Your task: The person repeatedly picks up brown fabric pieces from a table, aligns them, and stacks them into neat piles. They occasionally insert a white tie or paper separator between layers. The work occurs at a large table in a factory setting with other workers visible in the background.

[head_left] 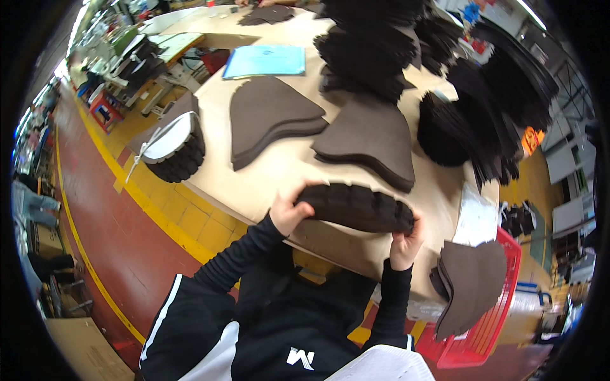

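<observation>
Between my hands is a thick stack of dark brown cut pieces [356, 206], held above the near edge of the table and seen edge-on, with its layers bunched in several bundles. My left hand [291, 208] is closed round its left end, thumb on the near side. At the right end my right hand [406, 242] grips it, with the fingers partly hidden. Just beyond lie two low piles of similar curved brown pieces, a left pile [270, 114] and a right pile [372, 136].
Tall stacks of dark pieces [368, 51] stand at the back, with more stacks [489, 108] at the right. A tied bundle [175, 149] sits on the table's left edge. A blue folder [265, 61] lies far off. Brown pieces [473, 282] rest over a red crate [502, 311].
</observation>
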`<action>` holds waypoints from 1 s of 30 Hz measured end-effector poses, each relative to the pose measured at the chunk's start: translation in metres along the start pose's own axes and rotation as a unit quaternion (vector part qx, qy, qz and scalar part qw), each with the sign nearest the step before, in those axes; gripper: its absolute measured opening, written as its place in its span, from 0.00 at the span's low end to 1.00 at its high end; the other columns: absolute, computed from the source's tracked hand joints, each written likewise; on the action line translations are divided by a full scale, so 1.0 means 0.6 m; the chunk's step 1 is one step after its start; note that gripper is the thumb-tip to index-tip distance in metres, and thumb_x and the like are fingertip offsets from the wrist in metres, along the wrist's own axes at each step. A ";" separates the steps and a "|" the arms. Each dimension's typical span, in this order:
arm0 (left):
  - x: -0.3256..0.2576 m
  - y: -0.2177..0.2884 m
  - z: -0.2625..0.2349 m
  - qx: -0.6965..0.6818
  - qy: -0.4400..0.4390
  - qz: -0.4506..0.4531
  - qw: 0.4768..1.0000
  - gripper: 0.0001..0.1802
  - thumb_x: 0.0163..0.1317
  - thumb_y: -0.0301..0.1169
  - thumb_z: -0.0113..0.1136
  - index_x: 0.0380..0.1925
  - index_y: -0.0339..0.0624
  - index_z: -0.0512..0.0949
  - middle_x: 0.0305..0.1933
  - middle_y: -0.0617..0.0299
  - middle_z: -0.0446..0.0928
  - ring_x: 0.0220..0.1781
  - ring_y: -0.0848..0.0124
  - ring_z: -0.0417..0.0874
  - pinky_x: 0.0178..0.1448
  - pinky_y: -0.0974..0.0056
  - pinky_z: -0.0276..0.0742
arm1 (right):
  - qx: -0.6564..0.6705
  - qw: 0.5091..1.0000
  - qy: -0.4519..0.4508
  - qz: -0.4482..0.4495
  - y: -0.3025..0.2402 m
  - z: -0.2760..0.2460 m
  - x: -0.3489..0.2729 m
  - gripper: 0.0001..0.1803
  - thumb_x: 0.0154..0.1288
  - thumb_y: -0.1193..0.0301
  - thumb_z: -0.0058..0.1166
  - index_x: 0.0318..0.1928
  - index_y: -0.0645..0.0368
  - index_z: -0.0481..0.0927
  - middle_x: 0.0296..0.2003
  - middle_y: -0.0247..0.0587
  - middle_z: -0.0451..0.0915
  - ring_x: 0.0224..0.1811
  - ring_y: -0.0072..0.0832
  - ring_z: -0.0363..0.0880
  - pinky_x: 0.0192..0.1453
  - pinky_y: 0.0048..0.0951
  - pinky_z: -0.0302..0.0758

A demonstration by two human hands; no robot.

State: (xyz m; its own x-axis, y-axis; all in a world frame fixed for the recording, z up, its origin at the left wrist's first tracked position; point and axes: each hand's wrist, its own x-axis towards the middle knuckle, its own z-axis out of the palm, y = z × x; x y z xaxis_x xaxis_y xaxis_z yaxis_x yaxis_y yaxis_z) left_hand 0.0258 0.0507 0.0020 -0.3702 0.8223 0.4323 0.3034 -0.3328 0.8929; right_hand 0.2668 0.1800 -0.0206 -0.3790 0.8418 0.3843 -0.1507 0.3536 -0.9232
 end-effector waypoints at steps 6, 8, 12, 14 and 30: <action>-0.065 -0.056 -0.030 0.033 -0.087 -0.076 0.993 0.27 0.53 0.23 0.65 0.55 0.36 0.73 0.46 0.47 0.79 0.49 0.53 0.79 0.55 0.58 0.73 | -0.173 0.984 -0.043 0.007 0.052 -0.008 0.010 0.16 0.64 0.74 0.58 0.52 0.65 0.76 0.38 0.44 0.82 0.41 0.29 0.80 0.49 0.28 0.74; -0.061 -0.053 -0.031 0.142 0.071 -0.020 0.987 0.23 0.60 0.29 0.62 0.55 0.33 0.73 0.48 0.44 0.78 0.50 0.52 0.79 0.56 0.59 0.72 | -0.190 0.980 -0.036 -0.050 0.029 0.031 0.044 0.18 0.65 0.71 0.59 0.53 0.65 0.76 0.40 0.45 0.83 0.42 0.28 0.80 0.49 0.28 0.75; 0.036 -0.010 -0.110 0.034 0.189 -0.052 0.980 0.29 0.69 0.43 0.57 0.59 0.28 0.69 0.54 0.49 0.78 0.57 0.62 0.78 0.62 0.63 0.69 | -0.164 0.972 -0.078 -0.147 -0.037 0.134 0.177 0.18 0.64 0.70 0.61 0.51 0.66 0.79 0.41 0.45 0.84 0.40 0.26 0.81 0.48 0.26 0.75; 0.088 -0.015 -0.157 0.008 0.240 -0.081 0.967 0.34 0.69 0.46 0.58 0.61 0.26 0.66 0.58 0.47 0.75 0.59 0.64 0.76 0.64 0.64 0.69 | -0.125 0.977 -0.124 -0.120 -0.072 0.196 0.260 0.17 0.63 0.68 0.62 0.48 0.67 0.81 0.37 0.43 0.85 0.38 0.22 0.81 0.45 0.25 0.75; 0.122 -0.105 -0.224 0.473 0.024 -0.310 0.825 0.75 0.38 0.46 0.78 0.74 0.63 0.26 0.70 0.26 0.51 0.70 0.29 0.55 0.71 0.45 0.61 | -0.418 0.782 -0.454 -0.087 0.133 0.356 0.404 0.64 0.46 0.52 0.72 0.76 0.40 0.41 0.57 0.61 0.72 0.64 0.49 0.69 0.68 0.43 0.65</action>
State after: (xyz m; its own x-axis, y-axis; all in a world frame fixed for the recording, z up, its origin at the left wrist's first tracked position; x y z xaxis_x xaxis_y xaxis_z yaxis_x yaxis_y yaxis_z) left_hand -0.1384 0.0700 -0.0057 -0.7391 0.6721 -0.0444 0.5833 0.6716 0.4569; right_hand -0.0323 0.3251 -0.0025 -0.9682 0.2499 -0.0103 0.2345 0.8926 -0.3850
